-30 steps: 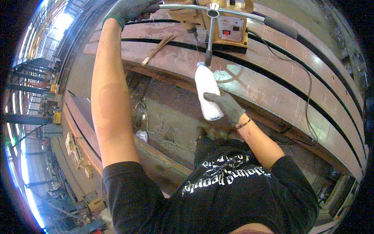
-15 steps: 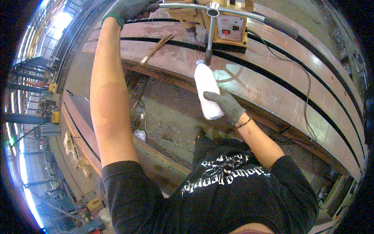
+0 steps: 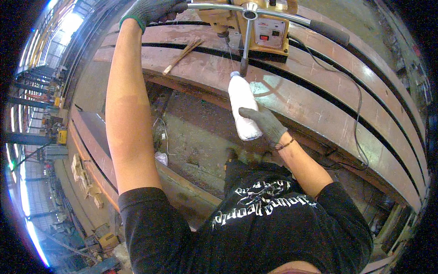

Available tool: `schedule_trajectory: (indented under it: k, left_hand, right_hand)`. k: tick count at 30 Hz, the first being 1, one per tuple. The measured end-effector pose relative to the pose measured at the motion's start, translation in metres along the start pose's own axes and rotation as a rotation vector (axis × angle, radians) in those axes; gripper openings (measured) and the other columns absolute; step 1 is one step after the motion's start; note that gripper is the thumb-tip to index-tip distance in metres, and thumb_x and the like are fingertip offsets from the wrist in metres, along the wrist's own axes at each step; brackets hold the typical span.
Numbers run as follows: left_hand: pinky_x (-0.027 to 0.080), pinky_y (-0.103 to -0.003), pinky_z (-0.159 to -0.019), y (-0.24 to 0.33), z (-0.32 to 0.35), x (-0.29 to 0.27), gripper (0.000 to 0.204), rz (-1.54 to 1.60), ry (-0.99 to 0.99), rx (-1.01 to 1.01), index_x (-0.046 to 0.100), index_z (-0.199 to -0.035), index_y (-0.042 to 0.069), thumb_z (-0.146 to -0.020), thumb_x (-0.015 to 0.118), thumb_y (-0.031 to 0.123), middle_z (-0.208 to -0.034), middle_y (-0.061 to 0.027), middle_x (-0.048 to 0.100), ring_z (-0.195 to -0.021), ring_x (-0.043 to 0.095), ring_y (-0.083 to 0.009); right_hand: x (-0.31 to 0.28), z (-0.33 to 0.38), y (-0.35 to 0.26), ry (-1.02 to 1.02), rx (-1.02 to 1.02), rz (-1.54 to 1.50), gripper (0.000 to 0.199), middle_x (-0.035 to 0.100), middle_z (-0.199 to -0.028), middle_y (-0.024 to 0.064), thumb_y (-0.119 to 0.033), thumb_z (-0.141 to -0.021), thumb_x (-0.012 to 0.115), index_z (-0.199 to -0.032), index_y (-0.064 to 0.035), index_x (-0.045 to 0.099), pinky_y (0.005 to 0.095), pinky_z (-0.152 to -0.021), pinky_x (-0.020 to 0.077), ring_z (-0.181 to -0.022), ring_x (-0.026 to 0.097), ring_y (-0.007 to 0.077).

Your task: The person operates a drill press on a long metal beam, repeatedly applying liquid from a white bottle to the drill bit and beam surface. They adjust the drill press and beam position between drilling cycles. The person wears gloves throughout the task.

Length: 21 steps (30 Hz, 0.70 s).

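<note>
In a grey knit glove with a green cuff, my left hand [image 3: 153,11] is closed around the left end of a magnetic drill's feed handle [image 3: 214,6]. My right hand [image 3: 267,123], also gloved, grips a white squeeze bottle [image 3: 242,98] by its lower part, the bottle tilted with its cap away from me. A thin streak of liquid runs from the cap toward the drill's bit [image 3: 226,39]. The yellow magnetic drill [image 3: 269,34] stands on rust-brown steel beams [image 3: 310,96]. Its lower spoke ends just beside the bottle's cap.
A small brush of bundled bristles [image 3: 183,55] lies on the beam left of the drill. The black power cable [image 3: 358,98] loops across the beams at the right. Below the beam's near edge is a gap down to the floor [image 3: 196,132]. Wooden blocks [image 3: 82,176] lie at far left.
A thin stream now shows between the bottle's cap and the drill bit. The bottle has shifted very slightly; both hands keep their hold.
</note>
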<state>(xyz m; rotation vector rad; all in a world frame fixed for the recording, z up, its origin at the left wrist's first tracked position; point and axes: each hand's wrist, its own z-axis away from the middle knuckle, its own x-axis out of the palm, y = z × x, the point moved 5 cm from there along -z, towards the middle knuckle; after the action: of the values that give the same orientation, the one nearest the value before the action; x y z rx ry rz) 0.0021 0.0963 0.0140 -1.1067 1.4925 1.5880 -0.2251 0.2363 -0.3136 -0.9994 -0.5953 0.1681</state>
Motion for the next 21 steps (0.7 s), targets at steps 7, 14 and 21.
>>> schedule_trajectory:
  k: [7,14,21]
  left_hand:
    - [0.048,-0.026,-0.052,-0.008,0.002,-0.003,0.038,-0.013,-0.023,0.049,0.075,-0.081,0.006,-0.099,0.062,0.036,-0.066,-0.003,0.067,-0.056,0.06,-0.0103]
    - [0.053,-0.029,-0.058,-0.006,-0.004,-0.006,0.037,0.087,0.236,0.281,0.077,-0.097,0.001,-0.1,0.064,0.036,-0.082,-0.0084,0.073,-0.066,0.067,-0.0163]
    - [0.055,-0.032,-0.065,0.042,0.139,-0.042,0.038,0.079,0.616,0.76,0.075,-0.103,0.001,-0.099,0.065,0.037,-0.09,-0.0104,0.074,-0.073,0.069,-0.0195]
  right_hand:
    - [0.006,0.007,-0.007,-0.004,-0.032,0.055,0.059,0.07,-0.105,0.0096,-0.036,-0.089,0.077,-0.13,0.0032,0.06,0.0328,-0.077,0.0563,-0.086,0.068,0.0185]
    - [0.0,0.008,-0.01,-0.001,0.006,0.045,0.057,0.071,-0.106,0.0085,-0.033,-0.09,0.078,-0.132,0.0015,0.059,0.0328,-0.076,0.0573,-0.086,0.069,0.0186]
    - [-0.004,-0.001,0.001,-0.027,0.072,0.087,0.055,0.071,-0.106,0.0087,-0.032,-0.091,0.077,-0.131,0.0023,0.059,0.0329,-0.075,0.0576,-0.086,0.069,0.0188]
